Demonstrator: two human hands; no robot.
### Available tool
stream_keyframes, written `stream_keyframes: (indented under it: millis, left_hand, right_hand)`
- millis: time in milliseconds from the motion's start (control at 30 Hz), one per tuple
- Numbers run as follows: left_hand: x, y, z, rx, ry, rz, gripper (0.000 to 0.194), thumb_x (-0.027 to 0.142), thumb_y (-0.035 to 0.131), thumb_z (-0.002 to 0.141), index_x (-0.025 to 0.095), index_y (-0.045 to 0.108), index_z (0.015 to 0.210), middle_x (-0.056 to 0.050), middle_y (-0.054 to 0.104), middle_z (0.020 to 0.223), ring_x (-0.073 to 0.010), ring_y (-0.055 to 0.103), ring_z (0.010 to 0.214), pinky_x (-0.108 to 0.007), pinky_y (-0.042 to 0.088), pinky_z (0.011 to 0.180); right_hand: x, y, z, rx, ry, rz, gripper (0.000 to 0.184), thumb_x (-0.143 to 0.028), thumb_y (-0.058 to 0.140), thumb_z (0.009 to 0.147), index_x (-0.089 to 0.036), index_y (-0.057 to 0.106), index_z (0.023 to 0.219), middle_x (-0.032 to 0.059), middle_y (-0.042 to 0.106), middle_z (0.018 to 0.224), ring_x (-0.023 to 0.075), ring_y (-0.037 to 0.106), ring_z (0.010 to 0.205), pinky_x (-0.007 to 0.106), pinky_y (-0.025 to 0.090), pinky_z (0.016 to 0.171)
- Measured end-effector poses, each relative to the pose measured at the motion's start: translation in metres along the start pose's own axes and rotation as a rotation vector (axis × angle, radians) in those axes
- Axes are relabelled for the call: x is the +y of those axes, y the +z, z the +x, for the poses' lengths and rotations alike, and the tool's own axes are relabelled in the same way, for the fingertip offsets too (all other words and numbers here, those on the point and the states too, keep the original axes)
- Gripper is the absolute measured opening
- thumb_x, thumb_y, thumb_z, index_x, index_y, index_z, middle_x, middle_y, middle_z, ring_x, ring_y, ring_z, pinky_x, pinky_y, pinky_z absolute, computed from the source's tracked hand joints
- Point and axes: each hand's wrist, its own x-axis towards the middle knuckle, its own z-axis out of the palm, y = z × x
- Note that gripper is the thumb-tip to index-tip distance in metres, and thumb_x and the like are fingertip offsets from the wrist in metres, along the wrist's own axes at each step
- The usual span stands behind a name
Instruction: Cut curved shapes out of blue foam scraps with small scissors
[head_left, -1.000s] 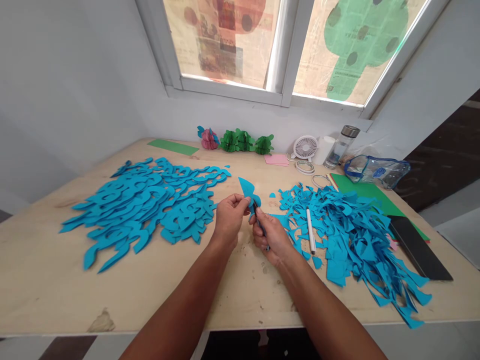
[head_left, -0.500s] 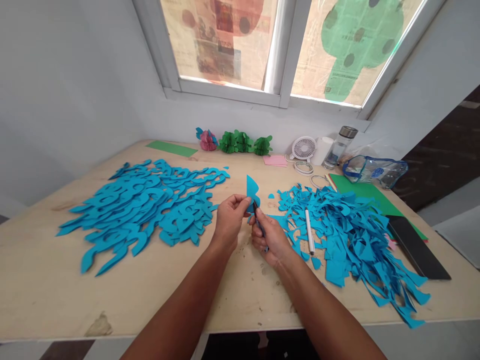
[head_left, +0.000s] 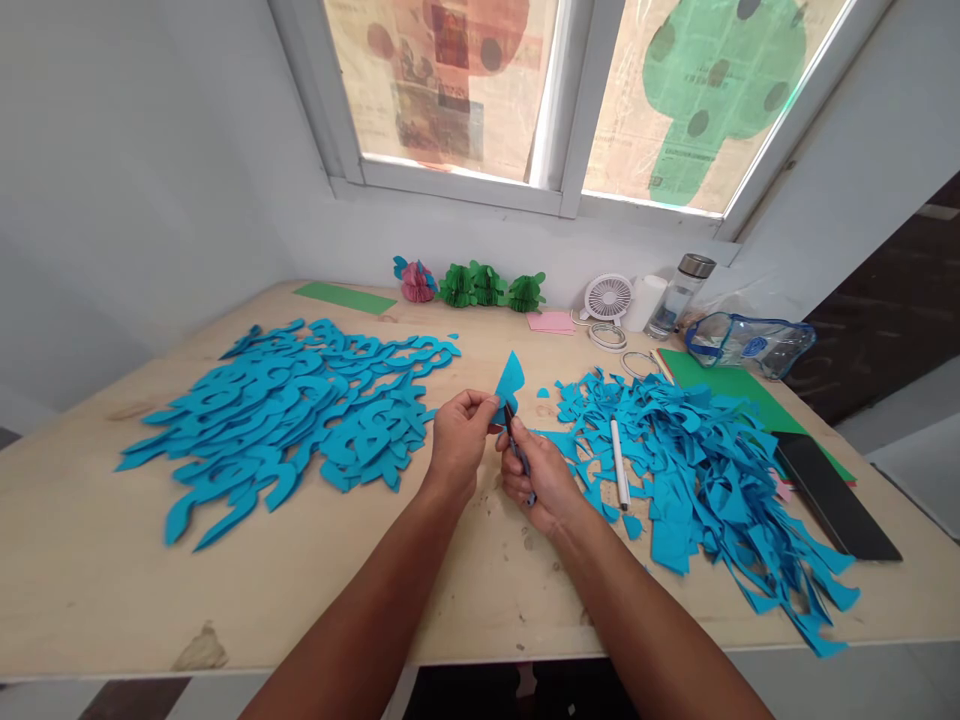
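Observation:
Between finger and thumb my left hand (head_left: 459, 435) pinches a small piece of blue paper (head_left: 511, 378), held upright above the table. My right hand (head_left: 541, 475) is closed round a pair of scissors (head_left: 518, 447) with dark blades, which meet the lower part of that paper. Off to the left lies a broad spread of cut blue paper shapes (head_left: 262, 400), many curved with openings in them. To the right of my hands is a heap of blue paper scraps (head_left: 697, 455), with a white pen (head_left: 619, 462) lying at its near-left side.
Along the back stand green paper ornaments (head_left: 486, 284), a pink one (head_left: 416, 281), a small white fan (head_left: 608, 298) and a glass bottle (head_left: 679, 295). A clear pouch (head_left: 752, 342), green sheets (head_left: 780, 405) and a black flat object (head_left: 836, 500) lie at the right.
The blue paper's upper tip has swung to the right and leans over more. My hands have stayed nearly in place, with the scissors still at the paper.

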Motion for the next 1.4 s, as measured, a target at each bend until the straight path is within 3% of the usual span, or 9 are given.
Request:
stream_keyframes:
  millis: [200, 400, 733, 1400]
  left_hand:
    - [0.001, 0.0, -0.001, -0.006, 0.008, 0.011, 0.02, 0.031, 0.072, 0.06, 0.014, 0.061, 0.064, -0.002, 0.062, 0.062, -0.0125, 0.054, 0.058, -0.026, 0.047, 0.058]
    - [0.007, 0.004, -0.006, -0.05, 0.001, -0.012, 0.018, 0.029, 0.069, 0.062, 0.016, 0.057, 0.061, 0.004, 0.054, 0.051, -0.0076, 0.044, 0.042, -0.027, 0.045, 0.054]
    - [0.007, 0.007, -0.01, -0.058, -0.004, -0.067, 0.017, 0.028, 0.067, 0.065, 0.018, 0.053, 0.062, 0.005, 0.052, 0.05, -0.0071, 0.041, 0.039, -0.025, 0.038, 0.047]
    - [0.002, 0.002, -0.003, 0.024, -0.019, -0.06, 0.016, 0.028, 0.069, 0.061, 0.014, 0.061, 0.062, 0.0, 0.061, 0.06, -0.0111, 0.053, 0.058, -0.026, 0.046, 0.061]
  right_hand:
    - [0.001, -0.001, 0.001, -0.017, -0.013, 0.019, 0.044, -0.06, 0.069, 0.068, -0.019, 0.053, 0.074, -0.0117, 0.038, 0.045, 0.0018, 0.019, 0.031, 0.019, 0.011, 0.034]
    - [0.001, 0.0, 0.001, -0.013, -0.013, 0.023, 0.042, -0.058, 0.068, 0.07, -0.019, 0.052, 0.074, -0.0117, 0.038, 0.045, 0.002, 0.019, 0.031, 0.019, 0.011, 0.034]
    - [0.002, 0.001, 0.002, -0.011, -0.027, 0.046, 0.042, -0.057, 0.069, 0.07, -0.02, 0.052, 0.074, -0.0117, 0.036, 0.044, 0.0025, 0.02, 0.031, 0.019, 0.012, 0.033]
    - [0.003, -0.001, 0.001, -0.006, -0.034, -0.025, 0.044, -0.059, 0.069, 0.069, -0.018, 0.053, 0.072, -0.0118, 0.036, 0.043, 0.0012, 0.019, 0.03, 0.018, 0.01, 0.033]
